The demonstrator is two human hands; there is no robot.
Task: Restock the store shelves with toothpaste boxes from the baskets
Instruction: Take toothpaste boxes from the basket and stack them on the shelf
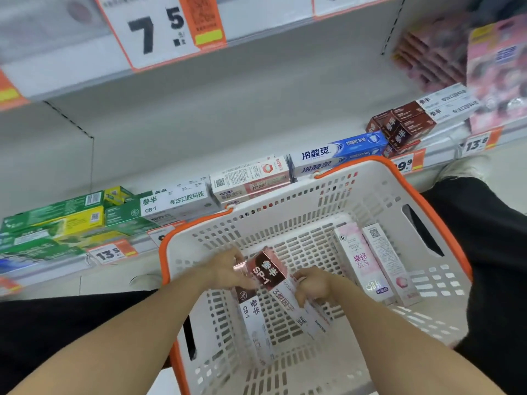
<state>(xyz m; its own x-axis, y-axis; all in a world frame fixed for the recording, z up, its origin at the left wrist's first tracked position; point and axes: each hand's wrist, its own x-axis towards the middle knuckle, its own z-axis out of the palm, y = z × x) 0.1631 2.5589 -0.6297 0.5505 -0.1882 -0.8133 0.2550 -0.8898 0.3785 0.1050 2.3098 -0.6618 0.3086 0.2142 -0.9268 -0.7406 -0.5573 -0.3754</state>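
A white basket (370,192) with an orange rim sits between my knees below the shelf. Inside it, my left hand (228,270) grips the dark red end of an SP-1 toothpaste box (269,270). My right hand (313,285) holds the white part of a toothpaste box (288,306) beside it. A white CB-1 box (255,326) lies on the basket floor under my hands. Two pink-and-white boxes (373,263) lie along the basket's right side. The low shelf (199,143) behind carries rows of toothpaste boxes along its front edge.
On the shelf stand green and yellow boxes (57,220) at left, white CB-1 boxes (176,202), pink-white boxes (251,178), blue boxes (339,155) and dark red boxes (402,126) at right. Price tags (111,253) line the shelf edge. My black trouser legs (490,238) flank the basket.
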